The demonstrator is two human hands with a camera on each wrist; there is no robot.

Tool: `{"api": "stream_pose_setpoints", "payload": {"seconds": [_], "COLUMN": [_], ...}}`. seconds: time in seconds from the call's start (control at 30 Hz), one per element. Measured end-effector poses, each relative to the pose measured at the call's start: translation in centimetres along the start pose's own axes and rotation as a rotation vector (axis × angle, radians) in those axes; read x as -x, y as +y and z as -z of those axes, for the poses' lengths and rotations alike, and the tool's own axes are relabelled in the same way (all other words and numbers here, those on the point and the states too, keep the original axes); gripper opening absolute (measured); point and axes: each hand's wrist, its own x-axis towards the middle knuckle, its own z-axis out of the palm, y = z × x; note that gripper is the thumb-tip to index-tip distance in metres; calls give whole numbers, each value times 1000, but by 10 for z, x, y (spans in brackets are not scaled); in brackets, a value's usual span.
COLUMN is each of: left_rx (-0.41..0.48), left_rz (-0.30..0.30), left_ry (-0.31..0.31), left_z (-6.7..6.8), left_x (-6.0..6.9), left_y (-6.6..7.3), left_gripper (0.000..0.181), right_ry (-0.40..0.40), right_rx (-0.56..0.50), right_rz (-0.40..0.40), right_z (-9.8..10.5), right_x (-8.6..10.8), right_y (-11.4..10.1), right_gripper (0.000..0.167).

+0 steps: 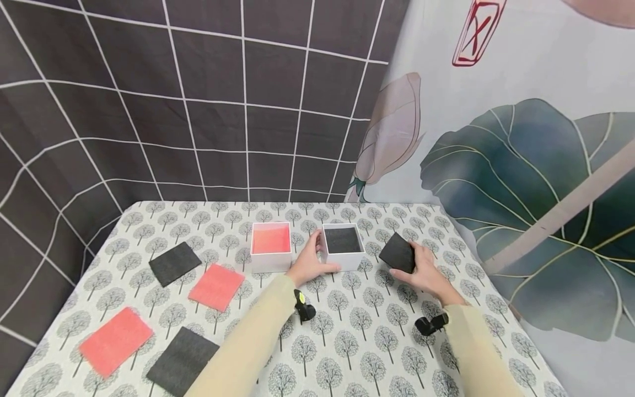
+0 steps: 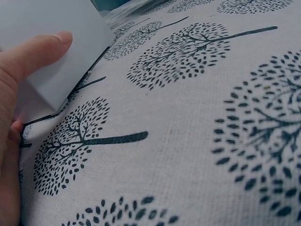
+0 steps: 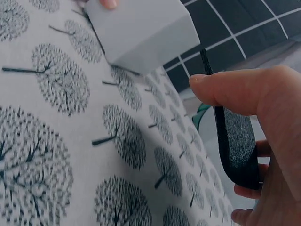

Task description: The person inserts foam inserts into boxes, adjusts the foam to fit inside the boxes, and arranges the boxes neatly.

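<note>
My left hand grips the left side of a white box that has black cloth inside. Its thumb lies along the box's front wall, as the left wrist view also shows. To the right, my right hand pinches a black cloth between thumb and fingers, held tilted beside the box and apart from it. In the right wrist view that black cloth looks folded over at its lower end. A second white box, with red cloth in it, stands left of the first.
On the left of the tree-print tablecloth lie two red cloths and two black cloths, spread flat and apart. A dark grid curtain hangs behind the table, and a leaf-print curtain hangs on the right.
</note>
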Motion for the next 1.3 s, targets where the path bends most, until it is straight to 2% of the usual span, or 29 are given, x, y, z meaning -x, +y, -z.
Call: {"api": "stream_pose_setpoints", "payload": {"seconds": [0.43,0.9,1.3], "left_rx": [-7,-44,-49], "left_rz": [-14,8,29], "left_ry": [9,1,-1], "left_z": [1,-2,-1], "left_x": [-1,1,1], "left_y": [-2,2,2], "left_gripper": [122,116,114], "right_ry": [-38,-58,-114], "right_rx": [-43,-62,-6], "right_rz": [98,276,318], "right_z": [-8,-17,-15], "right_x": [-20,-43,-61], "right_y": [-29,-54,-74], "right_gripper": [100,95,97]}}
